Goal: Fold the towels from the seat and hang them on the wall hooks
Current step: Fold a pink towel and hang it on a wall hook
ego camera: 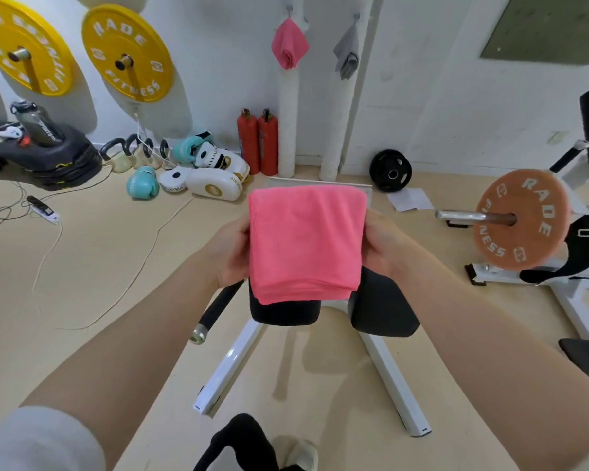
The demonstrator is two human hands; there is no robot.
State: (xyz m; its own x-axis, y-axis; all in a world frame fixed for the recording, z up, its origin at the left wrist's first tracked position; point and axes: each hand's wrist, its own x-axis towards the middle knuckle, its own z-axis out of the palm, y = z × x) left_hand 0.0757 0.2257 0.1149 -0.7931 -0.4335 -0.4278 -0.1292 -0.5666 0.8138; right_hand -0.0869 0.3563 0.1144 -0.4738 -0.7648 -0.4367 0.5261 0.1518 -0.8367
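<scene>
A pink towel (306, 243), soft and finely napped, is folded into a thick, nearly square pad with several layered edges showing along its bottom. It is held up in the air between both hands. The left hand (233, 248) clamps the towel's left edge, fingers hidden behind the cloth and thumb side toward the camera; the right hand (383, 241) pinches the right edge the same way, closed on the fabric. Both forearms are bare.

Just below the held towel are two black padded cushions (381, 307) on a white square-tube metal frame (393, 379), with a black bar (218, 307) ending in a metal cap to the lower left of the left hand.

Beyond the grip, high on the white wall, a second pink towel (289, 45) hangs bunched from a hook (289, 9), and a grey towel (347, 54) hangs from the next hook (356, 18) to its right.

Far to the left of the hands, two round yellow weight plates (128, 54) read "RADE FITNESS". To the right of the right hand, an orange plate (521, 220) on a steel bar carries the same words
</scene>
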